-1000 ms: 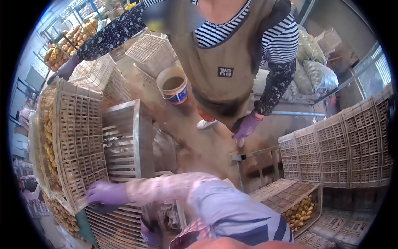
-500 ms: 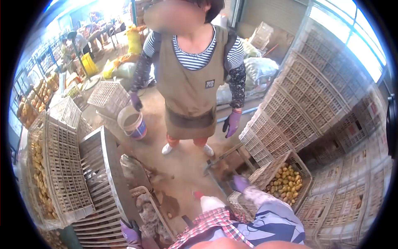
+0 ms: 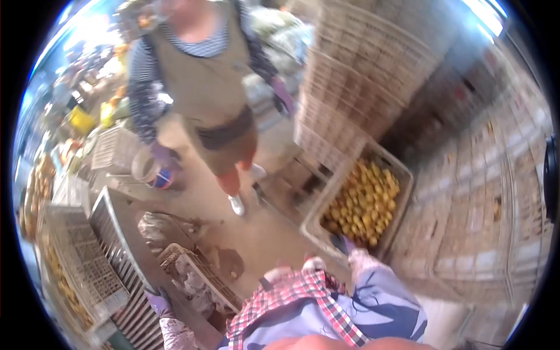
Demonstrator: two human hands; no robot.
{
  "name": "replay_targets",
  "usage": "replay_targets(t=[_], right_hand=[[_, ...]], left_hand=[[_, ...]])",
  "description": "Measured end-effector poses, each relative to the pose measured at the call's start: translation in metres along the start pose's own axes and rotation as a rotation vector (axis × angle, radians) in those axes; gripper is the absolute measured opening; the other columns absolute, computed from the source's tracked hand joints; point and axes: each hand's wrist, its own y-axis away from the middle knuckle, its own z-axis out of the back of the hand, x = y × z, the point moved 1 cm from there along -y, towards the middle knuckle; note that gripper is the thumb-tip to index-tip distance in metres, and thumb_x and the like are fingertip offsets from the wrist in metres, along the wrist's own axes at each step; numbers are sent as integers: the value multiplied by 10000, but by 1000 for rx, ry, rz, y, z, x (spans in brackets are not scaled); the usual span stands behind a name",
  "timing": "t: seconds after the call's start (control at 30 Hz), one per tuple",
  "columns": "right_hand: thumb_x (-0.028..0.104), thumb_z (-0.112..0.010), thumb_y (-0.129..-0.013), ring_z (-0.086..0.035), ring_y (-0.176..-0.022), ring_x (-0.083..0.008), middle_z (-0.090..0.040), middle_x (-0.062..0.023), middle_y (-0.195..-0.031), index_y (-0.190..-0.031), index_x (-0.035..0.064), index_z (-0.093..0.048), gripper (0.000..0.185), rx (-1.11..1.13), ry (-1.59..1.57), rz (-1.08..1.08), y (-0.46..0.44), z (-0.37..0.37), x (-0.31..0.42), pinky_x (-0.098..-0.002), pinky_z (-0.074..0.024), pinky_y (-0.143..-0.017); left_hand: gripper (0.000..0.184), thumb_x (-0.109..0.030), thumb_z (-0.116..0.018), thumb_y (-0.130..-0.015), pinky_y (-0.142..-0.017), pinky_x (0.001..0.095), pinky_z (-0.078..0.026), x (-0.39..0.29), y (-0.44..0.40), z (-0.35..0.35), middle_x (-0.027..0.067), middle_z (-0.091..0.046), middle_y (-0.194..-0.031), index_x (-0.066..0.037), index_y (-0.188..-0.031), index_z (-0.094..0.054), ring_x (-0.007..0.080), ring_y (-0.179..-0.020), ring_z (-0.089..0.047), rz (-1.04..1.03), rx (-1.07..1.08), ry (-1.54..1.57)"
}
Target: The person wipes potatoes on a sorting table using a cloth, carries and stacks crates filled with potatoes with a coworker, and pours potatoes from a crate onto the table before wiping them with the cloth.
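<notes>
My right hand (image 3: 345,244), in a purple glove with dark fingers, is closed on the near rim of a plastic crate (image 3: 315,224). Small yellow-brown round produce (image 3: 367,201), which looks like potatoes, fills that crate. At lower left my left hand (image 3: 157,302), gloved the same way, lies against the edge of a slatted rack (image 3: 131,256) with its fingers apart. Beside that hand stands a low crate (image 3: 210,277) with pale, crumpled material in it.
A person in a brown apron (image 3: 204,87) stands ahead, one gloved hand by a bucket (image 3: 146,166). Tall crate stacks (image 3: 356,70) rise on the right. Another crate (image 3: 81,245) of produce sits left of the rack. A sack (image 3: 157,227) lies on the floor (image 3: 198,198).
My view has swung to the right. The crate of produce now shows its open top, with my right hand at its rim. The person ahead has stepped, and one of their hands is nearer the bucket.
</notes>
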Motion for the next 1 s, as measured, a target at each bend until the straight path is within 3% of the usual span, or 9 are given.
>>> replay_targets(t=[0.03,0.13,0.33,0.53,0.7,0.77,0.8,0.93,1.0], right_hand=[[312,-569,-851,-472,-983,-333,-460,-163,-1124,-1137,25,-518,409,44,-19,23,2,1,0,-462,-422,-802],[315,-589,-835,-482,-909,-310,-481,-152,-1048,-1086,21,-540,389,114,-65,77,1,3,-5,-446,-423,-748],[319,-629,-803,-502,-760,-264,-522,-129,-895,-983,14,-586,357,140,-73,172,-22,4,-4,-414,-426,-639],[324,-669,-772,-522,-612,-218,-564,-107,-742,-880,6,-632,338,55,-193,133,-15,20,3,-382,-429,-531],[340,-693,-757,-538,-506,-193,-606,-99,-648,-820,-5,-666,352,-25,-419,-16,-74,-55,2,-367,-436,-462],[397,-639,-806,-629,-818,-265,-661,-180,-899,-1007,-32,-639,473,-201,-29,84,-98,-100,15,-396,-485,-765],[397,-626,-813,-625,-870,-281,-659,-192,-930,-1024,-28,-634,474,-151,-443,12,-97,-114,25,-399,-473,-797],[402,-570,-838,-623,-930,-335,-649,-225,-989,-1036,-23,-639,474,-133,-219,7,35,-72,82,-422,-469,-814],[405,-542,-850,-623,-961,-362,-644,-241,-1019,-1043,-20,-641,477,-78,-218,14,86,-53,99,-434,-467,-823]], left_hand=[[662,-262,-639,-834,-976,390,-407,-11,1,5,289,-514,-1249,66,-1336,-359,378,-1166,-521,43,-4,-156],[642,-219,-671,-807,-910,386,-454,18,-11,-4,267,-564,-1186,76,-1305,-395,349,-1092,-577,92,18,220],[508,-223,-691,-783,-842,414,-472,-17,-2,6,230,-630,-1086,32,-1188,-520,354,-1008,-615,243,-12,-110],[561,-296,-690,-795,-842,479,-470,-32,9,12,278,-618,-1068,21,-1214,-494,454,-1021,-578,199,-54,-202],[591,-312,-671,-819,-865,456,-455,-18,1,4,264,-602,-1096,32,-1250,-457,425,-1030,-577,165,-4,-161],[617,-337,-661,-828,-882,443,-444,-17,-3,-3,255,-597,-1110,29,-1273,-441,404,-1046,-574,160,-7,-161],[635,-356,-653,-836,-898,438,-437,-33,0,5,253,-590,-1131,28,-1291,-429,394,-1064,-569,186,23,-184],[597,-303,-646,-844,-918,456,-437,-24,-2,6,278,-549,-1207,40,-1280,-426,416,-1097,-550,4,15,-38],[578,-315,-550,-907,-993,434,-383,-42,6,13,272,-489,-1288,17,-1346,-372,365,-1181,-502,-146,-105,-289]])
